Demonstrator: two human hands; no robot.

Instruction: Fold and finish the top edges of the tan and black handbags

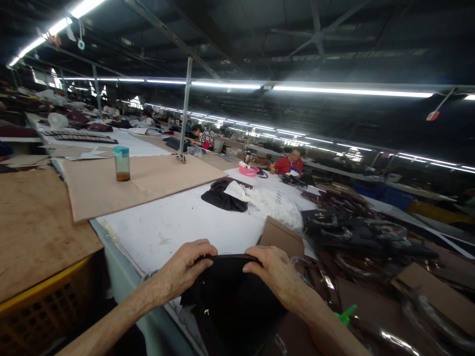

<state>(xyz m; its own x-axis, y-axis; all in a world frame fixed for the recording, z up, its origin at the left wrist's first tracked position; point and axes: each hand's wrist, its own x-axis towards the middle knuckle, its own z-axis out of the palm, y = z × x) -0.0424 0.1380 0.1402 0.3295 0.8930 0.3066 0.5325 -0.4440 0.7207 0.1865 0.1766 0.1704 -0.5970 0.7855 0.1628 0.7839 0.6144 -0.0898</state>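
A black bag point(241, 301) hangs in front of me at the table's near edge, its upper edge stretched between my two hands. My left hand point(187, 264) pinches the left end of that edge between thumb and fingers. At the right end, my right hand point(272, 272) grips the same edge, thumb on the near side. Small shiny metal bits show on the bag's left part. Its lower part is dark and runs out of view.
Black handbags point(356, 235) and brown pieces with wrapped handles pile up at right. A bottle point(122, 164) stands on tan board at left, above a yellow basket point(48, 306). White plastic point(276, 205) and black cloth point(222, 195) lie ahead. A person in red point(291, 163) sits beyond.
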